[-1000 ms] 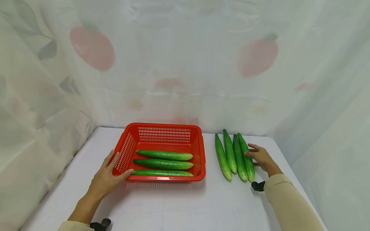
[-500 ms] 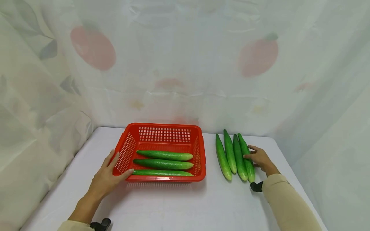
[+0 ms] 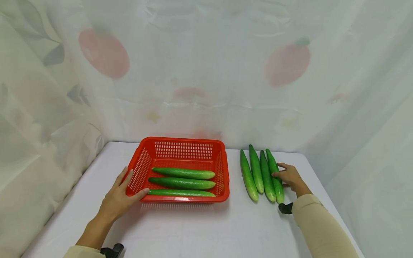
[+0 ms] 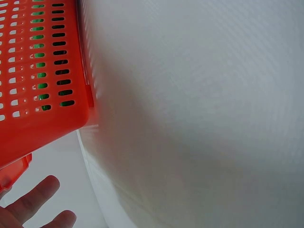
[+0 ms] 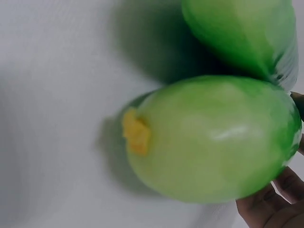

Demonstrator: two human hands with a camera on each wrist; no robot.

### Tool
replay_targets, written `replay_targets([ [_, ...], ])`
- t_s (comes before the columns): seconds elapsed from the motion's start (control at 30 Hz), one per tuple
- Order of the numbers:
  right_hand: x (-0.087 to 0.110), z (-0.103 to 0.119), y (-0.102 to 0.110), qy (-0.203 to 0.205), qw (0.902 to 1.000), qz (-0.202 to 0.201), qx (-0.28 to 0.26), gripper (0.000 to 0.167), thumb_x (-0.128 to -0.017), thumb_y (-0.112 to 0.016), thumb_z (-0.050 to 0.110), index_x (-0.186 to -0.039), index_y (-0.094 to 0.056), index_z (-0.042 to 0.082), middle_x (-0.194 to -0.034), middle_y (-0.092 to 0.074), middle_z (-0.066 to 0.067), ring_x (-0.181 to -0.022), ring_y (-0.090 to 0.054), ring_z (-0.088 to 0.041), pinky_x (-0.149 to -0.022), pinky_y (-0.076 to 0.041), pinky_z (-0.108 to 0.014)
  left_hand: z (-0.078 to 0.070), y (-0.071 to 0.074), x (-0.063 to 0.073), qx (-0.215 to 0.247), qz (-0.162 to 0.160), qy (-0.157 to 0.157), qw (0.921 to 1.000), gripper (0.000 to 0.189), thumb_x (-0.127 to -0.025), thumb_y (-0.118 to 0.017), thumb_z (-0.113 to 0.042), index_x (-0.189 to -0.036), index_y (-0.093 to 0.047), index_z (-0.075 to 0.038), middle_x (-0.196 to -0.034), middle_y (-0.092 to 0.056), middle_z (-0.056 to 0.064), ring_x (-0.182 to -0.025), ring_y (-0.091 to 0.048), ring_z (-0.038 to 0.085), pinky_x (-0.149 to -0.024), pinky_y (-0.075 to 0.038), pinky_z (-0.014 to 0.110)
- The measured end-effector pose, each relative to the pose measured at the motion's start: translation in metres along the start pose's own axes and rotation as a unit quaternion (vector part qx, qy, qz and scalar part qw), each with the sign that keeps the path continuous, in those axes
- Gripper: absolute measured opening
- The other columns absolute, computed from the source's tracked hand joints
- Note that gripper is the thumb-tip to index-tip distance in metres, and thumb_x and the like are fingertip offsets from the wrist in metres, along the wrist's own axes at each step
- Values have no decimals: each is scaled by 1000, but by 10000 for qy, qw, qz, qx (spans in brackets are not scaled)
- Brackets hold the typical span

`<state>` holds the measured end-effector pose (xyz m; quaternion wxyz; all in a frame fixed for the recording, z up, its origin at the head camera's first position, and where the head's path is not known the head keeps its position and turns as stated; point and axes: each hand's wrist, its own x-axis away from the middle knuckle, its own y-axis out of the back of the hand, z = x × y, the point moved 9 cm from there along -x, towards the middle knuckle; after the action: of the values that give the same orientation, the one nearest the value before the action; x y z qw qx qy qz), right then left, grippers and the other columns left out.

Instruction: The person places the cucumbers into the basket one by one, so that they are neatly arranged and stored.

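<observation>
My left hand (image 3: 114,200) rests at the near left corner of a red plastic basket (image 3: 184,139), thumb over the front rim and fingers spread along the left side. Fingers (image 4: 35,202) stretch out straight by the basket wall in the left wrist view. Inside lie three cucumbers, the middle one (image 3: 182,183) running crosswise like the others. My right hand (image 3: 291,177) grips the outermost cucumber (image 3: 279,193) of a row on the table, thumb on its left side, fingers on its right. Its pale end with a yellow tip fills the right wrist view.
Left of the gripped cucumber lie more cucumbers, one close beside it (image 3: 267,179) and another at the row's left end (image 3: 248,179). A white cloth covers the table (image 3: 200,229). A patterned curtain (image 3: 200,71) hangs behind it.
My right hand has moved slightly down and left and closed its thumb and fingers on the outermost cucumber. The left hand and basket have stayed in place.
</observation>
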<state>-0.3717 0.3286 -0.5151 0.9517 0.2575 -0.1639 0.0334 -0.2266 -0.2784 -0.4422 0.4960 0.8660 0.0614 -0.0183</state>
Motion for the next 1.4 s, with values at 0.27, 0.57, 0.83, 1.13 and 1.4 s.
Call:
replay_targets([
  [0.27,5,6,6,128,9997,-31,-203,74,-90,-66,13,-151,-26,1,-139,-36,-38,-117,-50,-48,-79,-53,-51,-1,0,0,-13,11,9,10000,102,-83,-59,-67,-155,-15,-9,-161,-3,6,-120,-39,57,-84,-35,73],
  [0.57,9,12,10,188,9993,64,-314,73,-91,-66,12,-152,-26,2,-142,-32,-37,-118,-49,-48,-80,-52,-51,-1,0,0,-4,-27,-24,10000,102,-83,-60,-66,-155,-16,-9,-160,-6,8,-119,-40,57,-83,-35,73],
  [0.83,12,24,13,332,9988,153,-332,73,-92,-66,14,-153,-27,7,-142,-34,-34,-119,-49,-46,-85,-49,-54,-1,0,0,5,-10,-20,10000,102,-83,-60,-67,-155,-17,-8,-160,-6,8,-120,-40,57,-83,-35,72],
  [1.13,18,41,14,598,9974,280,-270,73,-92,-66,14,-153,-28,10,-142,-33,-34,-122,-44,-47,-88,-46,-57,-1,0,1,-15,-9,4,10000,102,-83,-59,-67,-155,-15,-10,-160,-6,7,-118,-41,57,-81,-36,72],
  [1.4,23,58,16,895,9955,317,-2,73,-90,-68,15,-153,-31,13,-139,-38,-33,-118,-49,-45,-84,-49,-55,-2,0,0,-4,-3,-42,10000,102,-83,-59,-66,-155,-15,-9,-161,-3,5,-119,-40,56,-82,-36,72],
])
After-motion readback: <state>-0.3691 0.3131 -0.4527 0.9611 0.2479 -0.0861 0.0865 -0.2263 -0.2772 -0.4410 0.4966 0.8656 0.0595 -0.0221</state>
